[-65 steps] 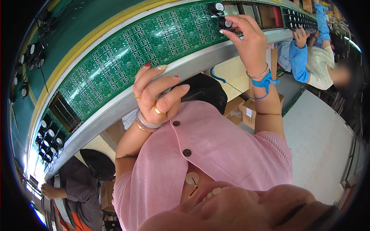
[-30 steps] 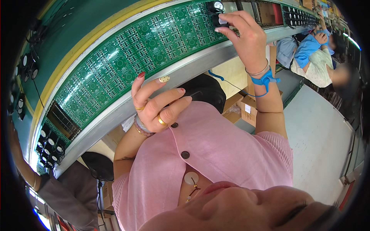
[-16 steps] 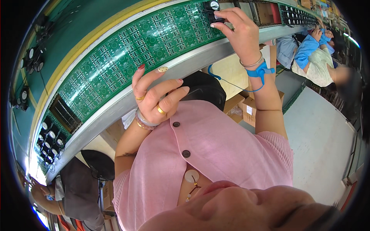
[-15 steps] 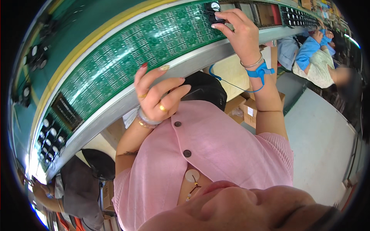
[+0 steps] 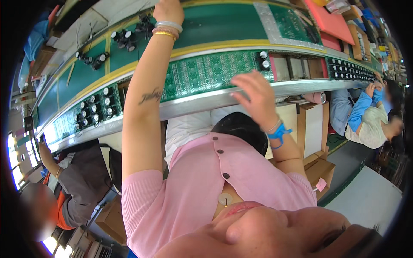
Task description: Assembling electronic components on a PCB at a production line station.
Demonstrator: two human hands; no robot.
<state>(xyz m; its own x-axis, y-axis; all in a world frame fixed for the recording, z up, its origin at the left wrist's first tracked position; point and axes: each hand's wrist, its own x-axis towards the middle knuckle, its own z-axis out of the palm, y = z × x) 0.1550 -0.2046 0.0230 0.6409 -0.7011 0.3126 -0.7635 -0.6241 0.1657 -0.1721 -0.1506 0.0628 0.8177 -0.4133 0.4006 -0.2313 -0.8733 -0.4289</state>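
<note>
A long green circuit board panel [image 5: 206, 71] lies in a metal rail [image 5: 202, 94] in front of me. Two black cylindrical capacitors [image 5: 263, 60] with pale tops stand at its right end. Just short of the board's near edge hovers my right hand [image 5: 258, 96], its fingers apart and holding nothing, with a blue strap on the wrist. My left arm stretches across the board, and my left hand [image 5: 169, 10] is at the top edge of the picture, its fingers out of sight. Loose capacitors [image 5: 124, 38] with long leads lie nearest to that hand.
More capacitors [image 5: 97, 105] stand in rows on the rail's left part, and another filled board [image 5: 350, 71] is further right. A red-pink foam sheet [image 5: 331, 21] lies at the back right. Co-workers sit on both sides; a cardboard box [image 5: 320, 172] stands below right.
My left hand has moved from the near side of the board far across it. My right hand has let go of the capacitors and drawn back toward me. The view has shifted.
</note>
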